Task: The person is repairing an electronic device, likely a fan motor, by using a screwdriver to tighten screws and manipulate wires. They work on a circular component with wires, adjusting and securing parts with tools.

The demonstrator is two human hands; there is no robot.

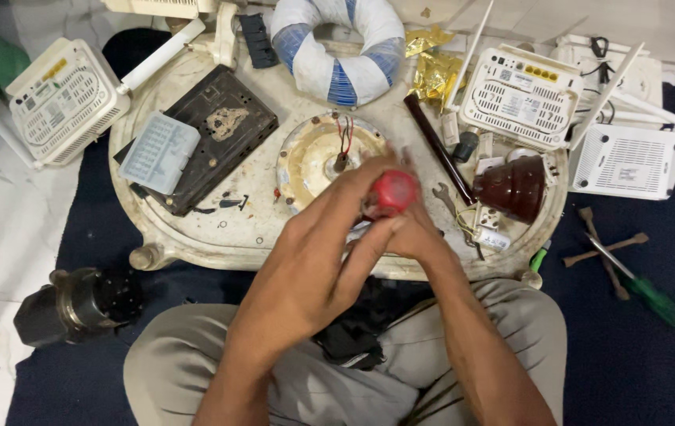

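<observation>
While both forearms are reaching forward from a cross-legged lap, the left hand [306,260] and the right hand [412,233] are meeting over the near edge of the round, stained cream desk [195,241]. Left wrist is angling up and to the right, fingers extended; thumb and forefinger are closing on the small round red plastic cap-shaped piece [393,192]. Right hand is sitting mostly behind and under that piece, fingers curled; its grip is hidden, so I cannot tell whether it is clamping or only steadying. Red piece is hovering above the desk, just in front of the round cream metal motor housing [314,158].

That housing is lying open-face up, with red and black wires [345,134] standing at its centre. Left of it, the flat black rectangular metal case [219,130] is lying closed, with a translucent pale-blue plastic compartment box [160,151] resting on its corner; contents too faint to tell. Right of the hands, a glossy dark-brown dome-shaped cover [515,188] is sitting beside a dark brown rod [436,146]. White vented plastic router boxes [523,96] are lying at the desk's far right edge, closed.
</observation>
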